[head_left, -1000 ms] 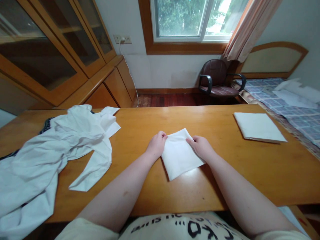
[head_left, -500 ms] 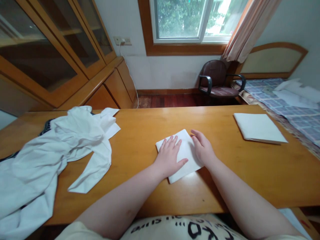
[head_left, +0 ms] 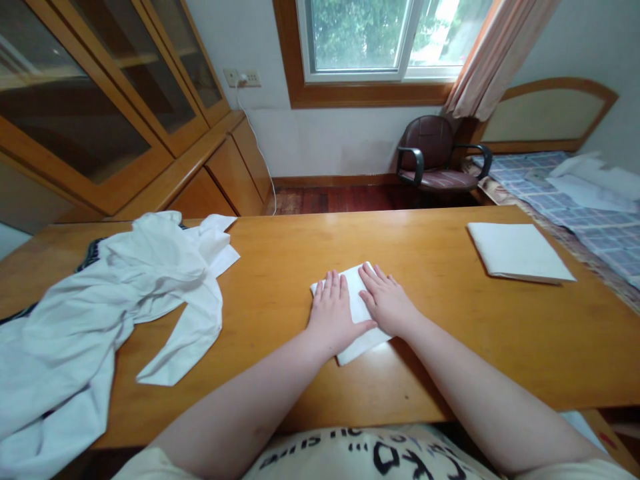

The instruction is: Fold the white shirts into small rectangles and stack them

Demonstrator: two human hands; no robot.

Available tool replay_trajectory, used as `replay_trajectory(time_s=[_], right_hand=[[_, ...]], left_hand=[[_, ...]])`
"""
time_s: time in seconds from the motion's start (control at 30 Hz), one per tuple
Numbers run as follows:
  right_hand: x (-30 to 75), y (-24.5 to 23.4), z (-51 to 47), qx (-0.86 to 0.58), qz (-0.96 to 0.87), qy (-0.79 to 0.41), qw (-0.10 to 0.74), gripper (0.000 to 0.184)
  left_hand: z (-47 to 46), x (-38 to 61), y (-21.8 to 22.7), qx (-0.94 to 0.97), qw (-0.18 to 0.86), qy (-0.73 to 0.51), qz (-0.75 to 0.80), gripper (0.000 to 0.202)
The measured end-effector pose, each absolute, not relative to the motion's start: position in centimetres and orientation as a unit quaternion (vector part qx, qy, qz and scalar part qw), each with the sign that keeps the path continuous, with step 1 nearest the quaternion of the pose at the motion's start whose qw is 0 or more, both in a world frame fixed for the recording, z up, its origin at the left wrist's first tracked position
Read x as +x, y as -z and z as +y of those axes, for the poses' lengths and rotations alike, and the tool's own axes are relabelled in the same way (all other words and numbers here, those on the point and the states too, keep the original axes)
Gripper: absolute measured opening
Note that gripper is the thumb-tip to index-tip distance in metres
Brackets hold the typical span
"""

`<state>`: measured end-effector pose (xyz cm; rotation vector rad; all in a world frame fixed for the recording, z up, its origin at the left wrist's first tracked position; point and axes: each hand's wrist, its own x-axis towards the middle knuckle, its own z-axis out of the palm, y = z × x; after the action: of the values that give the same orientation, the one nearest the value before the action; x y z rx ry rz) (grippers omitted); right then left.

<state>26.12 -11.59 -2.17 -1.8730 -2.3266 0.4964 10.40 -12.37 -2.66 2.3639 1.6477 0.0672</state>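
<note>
A folded white cloth (head_left: 361, 308) lies on the wooden table in front of me, tilted a little to one side. My left hand (head_left: 334, 313) rests flat over its left part, fingers stretched forward and thumb pointing right. On the right part lies my right hand (head_left: 386, 300), palm down with its fingers extended toward the far corner. Both hands press on the cloth without gripping it, and they cover much of its surface. The cloth's far corner, middle strip and near edge show between and around them.
White garments (head_left: 165, 267) lie heaped on the table's left side, over something dark. A neatly folded white piece (head_left: 520, 252) sits at the right on the wooden table (head_left: 270, 287). Beyond are a brown armchair (head_left: 433, 157), a bed (head_left: 545, 180) and a glass-door cabinet (head_left: 165, 127).
My right hand has moved left from the cloth's right edge onto its top and flattened out. The cloth's right side is now folded in or covered. My left hand has hardly moved.
</note>
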Motion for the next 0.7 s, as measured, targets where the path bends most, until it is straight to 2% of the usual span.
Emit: replay_trajectory(time_s=[0.2,0.3,0.37,0.43,0.53,0.6,0.7], right_hand=[[26.5,2.4,-11.5,-0.611,-0.771,-0.172,0.059,0.059],[27.6,3.0,-11.2,-0.588,-0.776,-0.211,0.088,0.06],[28.4,3.6,-10.8,-0.573,-0.77,-0.245,0.138,0.057],[29.1,4.1,-10.4,-0.575,-0.741,-0.267,0.221,0.054],[29.6,4.5,-9.8,-0.598,-0.655,-0.273,0.373,0.054],[29.4,4.5,-9.9,-0.598,-0.606,-0.281,0.442,0.054],[28.5,4.1,-10.5,-0.561,-0.607,-0.32,0.463,0.05]], left_hand=[[-12.2,10.4,3.0,0.814,0.133,-0.024,0.566,0.118],[-11.2,9.9,2.9,0.825,0.153,-0.03,0.543,0.12],[-10.2,9.3,2.8,0.837,0.17,-0.04,0.519,0.117],[-9.4,8.7,2.6,0.847,0.187,-0.055,0.495,0.105],[-9.2,8.2,2.1,0.842,0.197,-0.092,0.494,0.068],[-9.8,8.3,1.8,0.83,0.178,-0.121,0.515,0.052],[-11.2,9.2,1.6,0.834,0.137,-0.136,0.517,0.053]])
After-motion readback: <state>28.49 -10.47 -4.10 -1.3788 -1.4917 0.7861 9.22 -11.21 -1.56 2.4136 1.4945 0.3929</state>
